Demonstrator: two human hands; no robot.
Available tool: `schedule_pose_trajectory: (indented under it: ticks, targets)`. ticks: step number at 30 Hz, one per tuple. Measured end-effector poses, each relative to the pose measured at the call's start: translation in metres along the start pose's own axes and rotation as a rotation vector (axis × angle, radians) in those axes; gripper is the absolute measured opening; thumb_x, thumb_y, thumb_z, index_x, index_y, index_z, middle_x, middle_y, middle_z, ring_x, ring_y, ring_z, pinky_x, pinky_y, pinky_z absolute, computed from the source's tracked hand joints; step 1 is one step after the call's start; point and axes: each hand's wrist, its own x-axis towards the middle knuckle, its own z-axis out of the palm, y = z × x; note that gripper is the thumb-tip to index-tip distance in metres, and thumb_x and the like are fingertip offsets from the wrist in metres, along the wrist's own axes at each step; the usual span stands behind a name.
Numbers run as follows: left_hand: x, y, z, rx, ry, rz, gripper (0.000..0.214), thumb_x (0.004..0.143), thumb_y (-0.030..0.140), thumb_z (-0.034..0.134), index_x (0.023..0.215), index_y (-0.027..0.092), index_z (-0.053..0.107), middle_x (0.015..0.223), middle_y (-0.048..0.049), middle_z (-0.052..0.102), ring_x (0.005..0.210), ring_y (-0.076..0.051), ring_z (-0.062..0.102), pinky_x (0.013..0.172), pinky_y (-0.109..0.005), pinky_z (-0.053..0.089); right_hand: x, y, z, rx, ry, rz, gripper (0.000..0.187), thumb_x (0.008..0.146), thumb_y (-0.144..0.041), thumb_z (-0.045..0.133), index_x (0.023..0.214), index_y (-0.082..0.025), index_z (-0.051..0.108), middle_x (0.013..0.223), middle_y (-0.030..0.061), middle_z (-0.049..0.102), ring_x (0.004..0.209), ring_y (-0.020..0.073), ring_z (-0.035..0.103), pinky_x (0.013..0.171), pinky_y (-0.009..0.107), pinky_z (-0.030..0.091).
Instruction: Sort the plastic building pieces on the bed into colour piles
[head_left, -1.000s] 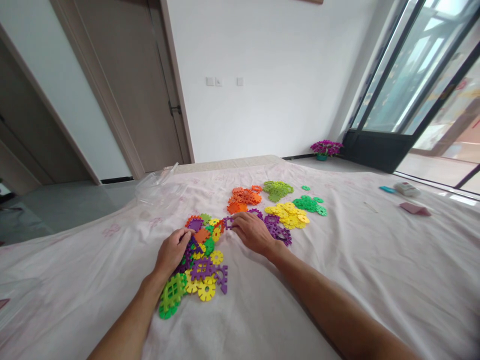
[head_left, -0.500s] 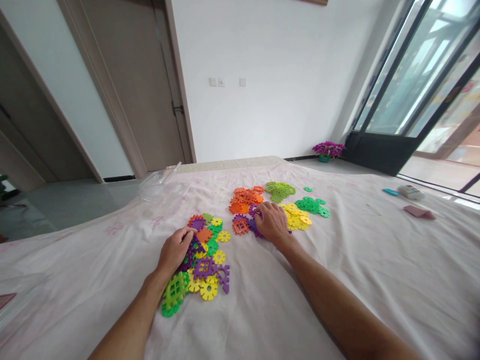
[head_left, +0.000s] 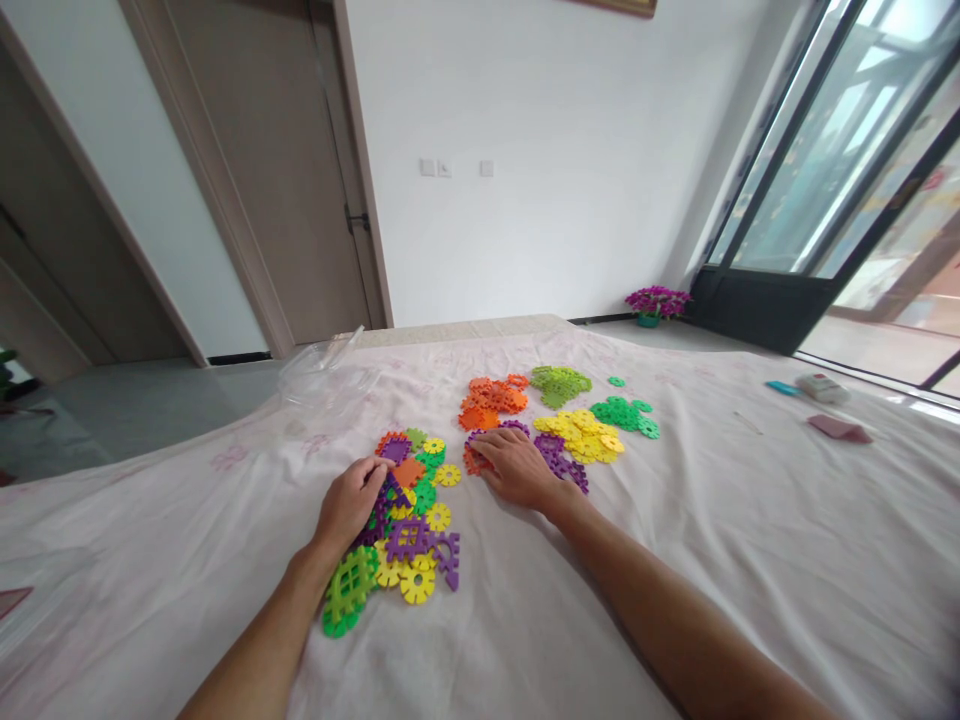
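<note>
At the left edge of a mixed pile of plastic interlocking pieces (head_left: 409, 537) rests my left hand (head_left: 351, 505). Its fingers are curled together; what they hold, if anything, is hidden. Flower discs, window squares and other notched shapes in purple, yellow, green and orange make up this pile. My right hand (head_left: 517, 468) lies palm down, fingers stretched over an orange notched piece (head_left: 474, 462), which it mostly covers. Purple pieces (head_left: 559, 455) show beyond and to the right of that hand. Just behind it is an orange pile (head_left: 491, 398).
Yellow discs (head_left: 581, 435), green discs (head_left: 622, 412) and light green pieces (head_left: 559, 384) form separate heaps on the pink-white cloth (head_left: 712, 540). A clear plastic bag (head_left: 319, 375) lies at the back left. At the right are a folded pink item (head_left: 838, 428) and a white packet (head_left: 823, 387).
My right hand has moved left, off the purple pieces and onto the orange notched piece beside them. More of the purple heap is now uncovered. My left hand has stayed in place.
</note>
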Motion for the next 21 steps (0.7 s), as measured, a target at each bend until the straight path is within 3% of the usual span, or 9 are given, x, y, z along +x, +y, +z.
schedule_pose_trajectory:
  ticks: [9,14,17,21]
  targets:
    - [0.000,0.001,-0.001,0.004,-0.014,-0.008,0.036,0.088,0.043,0.040,0.099,0.025,0.070,0.110,-0.0013,0.072,0.106,-0.020,0.064,0.092,-0.030,0.046,0.000,0.002,-0.003,0.067,0.062,-0.025,0.036,0.090,-0.039,0.058,0.121,-0.022,0.062,0.115,0.0079,0.066,0.110,0.0213,0.056,0.099,0.035,0.037]
    - [-0.001,0.002,-0.001,-0.002,-0.011,-0.010,0.035,0.088,0.042,0.041,0.099,0.025,0.070,0.109,-0.0010,0.072,0.104,-0.020,0.064,0.091,-0.030,0.046,0.010,0.016,0.006,0.243,0.247,0.245,0.040,0.082,-0.036,0.065,0.118,-0.021,0.063,0.112,0.0088,0.066,0.100,0.0217,0.061,0.090,0.034,0.046]
    - [-0.001,0.001,-0.001,-0.007,-0.015,-0.006,0.036,0.088,0.042,0.040,0.099,0.025,0.070,0.110,-0.0014,0.072,0.105,-0.020,0.064,0.091,-0.030,0.046,0.024,0.030,0.017,0.469,0.402,0.456,0.053,0.078,-0.033,0.065,0.129,-0.019,0.056,0.115,0.0109,0.065,0.098,0.0229,0.063,0.085,0.037,0.051]
    - [0.000,-0.001,0.000,-0.012,-0.008,-0.003,0.035,0.088,0.041,0.040,0.100,0.026,0.070,0.110,-0.0008,0.072,0.103,-0.020,0.064,0.091,-0.029,0.046,0.034,0.043,0.031,0.727,0.466,0.496,0.063,0.078,-0.025,0.058,0.139,-0.020,0.044,0.128,0.0129,0.057,0.110,0.0247,0.060,0.083,0.038,0.054]
